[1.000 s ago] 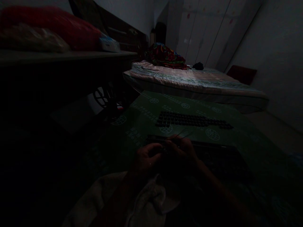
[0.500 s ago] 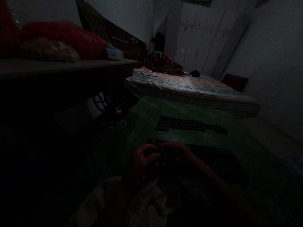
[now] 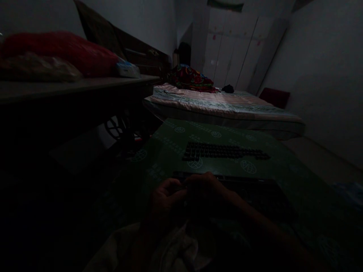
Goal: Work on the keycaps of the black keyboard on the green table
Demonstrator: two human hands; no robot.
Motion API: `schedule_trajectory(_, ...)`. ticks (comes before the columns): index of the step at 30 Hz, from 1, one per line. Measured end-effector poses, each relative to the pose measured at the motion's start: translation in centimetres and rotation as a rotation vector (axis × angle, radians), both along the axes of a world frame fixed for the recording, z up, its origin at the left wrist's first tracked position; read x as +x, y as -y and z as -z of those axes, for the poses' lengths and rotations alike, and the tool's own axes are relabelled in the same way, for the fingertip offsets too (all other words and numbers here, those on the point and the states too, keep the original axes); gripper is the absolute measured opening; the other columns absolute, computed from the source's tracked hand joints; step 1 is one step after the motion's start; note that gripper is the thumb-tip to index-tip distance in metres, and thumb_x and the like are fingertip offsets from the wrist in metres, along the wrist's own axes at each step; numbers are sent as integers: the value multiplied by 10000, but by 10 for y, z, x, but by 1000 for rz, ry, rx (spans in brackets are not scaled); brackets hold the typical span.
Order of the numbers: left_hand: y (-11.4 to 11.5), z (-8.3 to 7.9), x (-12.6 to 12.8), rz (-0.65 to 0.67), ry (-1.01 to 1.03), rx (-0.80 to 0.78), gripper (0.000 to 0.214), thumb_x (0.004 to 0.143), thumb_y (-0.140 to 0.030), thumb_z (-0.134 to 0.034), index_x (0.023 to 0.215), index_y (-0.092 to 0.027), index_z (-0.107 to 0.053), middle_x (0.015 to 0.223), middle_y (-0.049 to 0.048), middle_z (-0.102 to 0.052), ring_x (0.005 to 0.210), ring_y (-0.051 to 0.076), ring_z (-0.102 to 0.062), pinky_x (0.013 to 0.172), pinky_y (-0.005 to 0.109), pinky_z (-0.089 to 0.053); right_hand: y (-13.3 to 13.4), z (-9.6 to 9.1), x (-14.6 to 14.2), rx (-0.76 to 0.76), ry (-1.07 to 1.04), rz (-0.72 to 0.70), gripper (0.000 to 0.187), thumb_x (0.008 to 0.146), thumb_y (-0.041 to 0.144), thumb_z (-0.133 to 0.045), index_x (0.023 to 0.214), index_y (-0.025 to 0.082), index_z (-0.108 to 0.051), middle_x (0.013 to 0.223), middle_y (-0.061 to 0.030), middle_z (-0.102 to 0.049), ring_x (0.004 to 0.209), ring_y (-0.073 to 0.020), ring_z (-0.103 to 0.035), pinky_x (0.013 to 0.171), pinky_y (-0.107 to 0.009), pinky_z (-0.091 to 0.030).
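A dark keyboard [image 3: 268, 190] lies on a green printed tabletop [image 3: 215, 166] in front of me. Over its left end, my left hand [image 3: 166, 196] has thumb and forefinger curled together at the tips. My right hand [image 3: 210, 189] meets it there, its fingers bent down and closed. Whatever is between the fingertips is small and too dark to name. Beyond the keyboard, loose black keycaps [image 3: 221, 151] are laid out in rows like a keyboard's layout. A pale crumpled cloth [image 3: 176, 249] sits below my wrists.
To the left stands a higher table [image 3: 99, 85] carrying red bags [image 3: 65, 51] and a small white-and-blue packet [image 3: 127, 70]. A spoked wheel [image 3: 113, 126] shows beneath it. Past the green tabletop is a bed [image 3: 227, 104] with a bundled red blanket [image 3: 193, 77].
The view has shifted slightly, and the picture is darker. Both hands stay together over the keyboard's left end, with only slight finger movement. The keycap rows look unchanged.
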State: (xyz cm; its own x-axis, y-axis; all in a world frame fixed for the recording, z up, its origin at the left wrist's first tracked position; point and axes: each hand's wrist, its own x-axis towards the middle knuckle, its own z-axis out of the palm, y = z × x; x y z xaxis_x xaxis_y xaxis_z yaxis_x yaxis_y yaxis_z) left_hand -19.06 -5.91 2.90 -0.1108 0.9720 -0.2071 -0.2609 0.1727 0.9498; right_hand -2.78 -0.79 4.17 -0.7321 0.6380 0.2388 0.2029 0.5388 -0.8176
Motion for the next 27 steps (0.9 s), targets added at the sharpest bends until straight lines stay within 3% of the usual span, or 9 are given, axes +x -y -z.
schedule_trajectory(4, -3, 5, 1, -18, -64, 1, 326, 522, -297, -756, 764, -164, -584, 683, -16, -651, 623, 143, -607, 591, 236, -464, -23, 7, 9, 52, 18, 55, 258, 719, 197, -573, 964, 173, -651, 810, -11, -676, 681, -133, -606, 599, -220, -456)
schedule_trajectory(8, -5, 10, 0, -111, -142, 25, 341, 556, -363, -739, 786, -159, -592, 717, 11, -662, 672, 163, -618, 610, 243, -467, -70, 16, 25, 84, 195, 360, 198, 748, 228, -555, 881, 149, -679, 706, -14, -670, 606, -121, -597, 538, -190, -418)
schedule_trajectory(11, -4, 12, -3, -77, -195, 36, 304, 597, -365, -718, 788, -161, -597, 739, 13, -662, 682, 159, -614, 609, 234, -460, -103, 24, 34, 132, 370, 548, 174, 745, 214, -558, 832, 165, -701, 700, -25, -675, 595, -129, -596, 520, -188, -396)
schedule_trajectory(16, -1, 11, -3, -37, -267, 34, 244, 641, -357, -679, 774, -164, -611, 726, 10, -654, 692, 157, -602, 614, 233, -450, -128, 40, 38, 108, 440, 594, 161, 698, 171, -595, 788, 206, -723, 742, -32, -703, 710, -168, -622, 571, -191, -410)
schedule_trajectory(27, 1, 7, 5, -76, -397, 52, 206, 614, -361, -649, 691, -172, -622, 629, 1, -636, 621, 158, -576, 582, 242, -426, -132, 53, 32, 62, 526, 617, 225, 709, 206, -556, 868, 211, -716, 719, -14, -686, 690, -146, -608, 557, -181, -387)
